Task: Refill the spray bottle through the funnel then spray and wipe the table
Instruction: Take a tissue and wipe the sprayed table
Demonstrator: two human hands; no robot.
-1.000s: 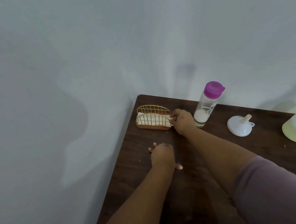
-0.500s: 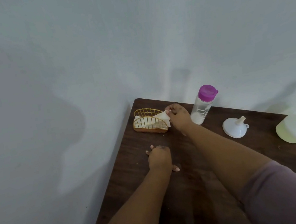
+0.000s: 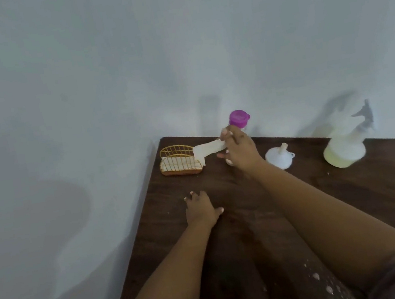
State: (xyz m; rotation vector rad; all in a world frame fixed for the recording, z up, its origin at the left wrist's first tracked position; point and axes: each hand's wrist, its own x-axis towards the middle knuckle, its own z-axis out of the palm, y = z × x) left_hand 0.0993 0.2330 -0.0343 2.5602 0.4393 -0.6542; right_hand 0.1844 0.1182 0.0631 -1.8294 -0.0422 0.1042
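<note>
A person's right hand [image 3: 239, 152] pinches a white paper napkin [image 3: 208, 148] partly drawn from a gold wire napkin holder [image 3: 180, 161] at the far-left corner of the dark wooden surface [image 3: 378, 199]. The napkin's long axis runs from the holder toward about three o'clock, up into the fingertips, its tail apparently at the holder's edge. The left hand [image 3: 200, 209] lies flat on the wood with fingers spread, holding nothing, nearer the person, at about six o'clock from the holder. Behind the right hand stands a clear bottle with a magenta cap [image 3: 238, 118]. The white funnel [image 3: 279, 157] sits mouth-down just to its three o'clock, and the blurred spray bottle [image 3: 345, 150], yellowish liquid in its base, stands farther out the same way. The right hand is the nearer to it; droplets near the front edge suggest wiping comes next.
</note>
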